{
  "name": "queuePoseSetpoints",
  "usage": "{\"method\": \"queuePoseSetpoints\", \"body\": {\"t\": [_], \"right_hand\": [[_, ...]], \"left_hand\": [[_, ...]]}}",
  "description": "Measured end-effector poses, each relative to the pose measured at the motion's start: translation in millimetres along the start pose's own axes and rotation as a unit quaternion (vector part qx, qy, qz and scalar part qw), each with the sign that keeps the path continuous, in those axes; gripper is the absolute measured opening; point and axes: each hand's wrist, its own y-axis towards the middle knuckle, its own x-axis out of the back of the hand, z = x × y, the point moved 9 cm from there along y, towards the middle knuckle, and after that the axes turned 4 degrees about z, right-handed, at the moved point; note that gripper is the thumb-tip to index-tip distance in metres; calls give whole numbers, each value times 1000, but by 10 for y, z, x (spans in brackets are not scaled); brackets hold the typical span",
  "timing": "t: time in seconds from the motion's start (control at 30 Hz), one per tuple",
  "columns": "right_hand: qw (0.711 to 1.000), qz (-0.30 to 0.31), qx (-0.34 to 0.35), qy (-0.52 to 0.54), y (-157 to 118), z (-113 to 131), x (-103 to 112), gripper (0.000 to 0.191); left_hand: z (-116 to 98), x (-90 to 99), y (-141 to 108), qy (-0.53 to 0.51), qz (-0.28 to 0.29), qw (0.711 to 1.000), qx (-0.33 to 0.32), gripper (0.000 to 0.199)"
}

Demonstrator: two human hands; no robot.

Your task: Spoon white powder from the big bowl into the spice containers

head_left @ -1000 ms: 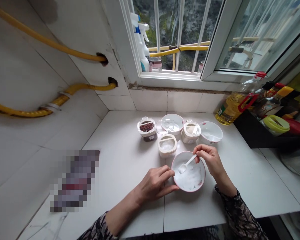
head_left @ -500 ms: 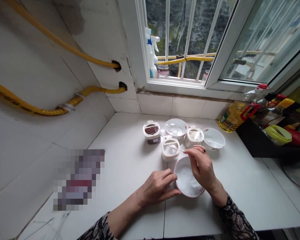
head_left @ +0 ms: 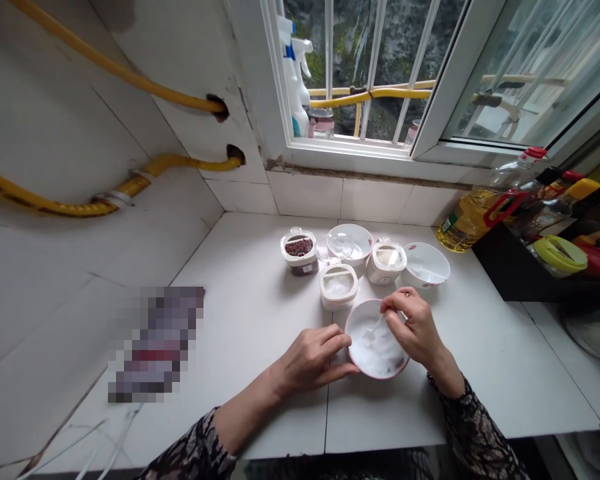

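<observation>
A white bowl with a pink rim stands on the white counter, with white powder or grains in it. My left hand grips the bowl's left rim between thumb and fingers. Over the bowl's right side, my right hand pinches a small white spoon, its tip down in the white grains. Just behind the bowl sits an open jar of white grains, its clear lid raised. A jar of dark reddish bits is to its left, and a jar of pale grains to its right.
Two more white bowls, a back bowl and a right bowl, stand behind the jars. An oil bottle and a black rack of condiments are at right. A blurred-out object and white cables lie at left.
My right hand has brought the spoon from the jar of white grains down into the bowl. My left hand keeps its hold on the rim. The view has tilted slightly.
</observation>
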Motion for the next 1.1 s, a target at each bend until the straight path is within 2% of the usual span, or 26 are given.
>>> {"method": "queuePoseSetpoints", "body": {"t": [0.13, 0.33, 0.5, 0.67, 0.8, 0.9, 1.0, 1.1], "right_hand": [[999, 32, -10, 20, -15, -4, -146, 20], [985, 4, -136, 110, -80, -266, -65, 19], [943, -2, -235, 236, -128, -457, -106, 16], [899, -17, -283, 334, -142, -553, -156, 13], [880, -33, -293, 372, -139, -618, -165, 11], [880, -63, -282, 376, -125, -628, -140, 10], [897, -97, -247, 354, -96, -545, -102, 11], [937, -139, -169, 271, -56, -359, -15, 10]], "left_hand": [[-7, 11, 2, 5, -5, 1000, 0, 30], [-8, 14, 2, 3, -5, 1000, -2, 30], [1, 4, -4, 3, -2, 1000, 0, 30], [-10, 5, -1, 0, -5, 1000, -5, 29], [-5, 6, 11, -4, -2, 1000, -2, 28], [-9, 10, 13, 0, -4, 1000, -5, 29], [-13, 9, 11, 7, -7, 1000, -7, 31], [-14, 12, 13, 10, -11, 1000, -6, 31]]}}
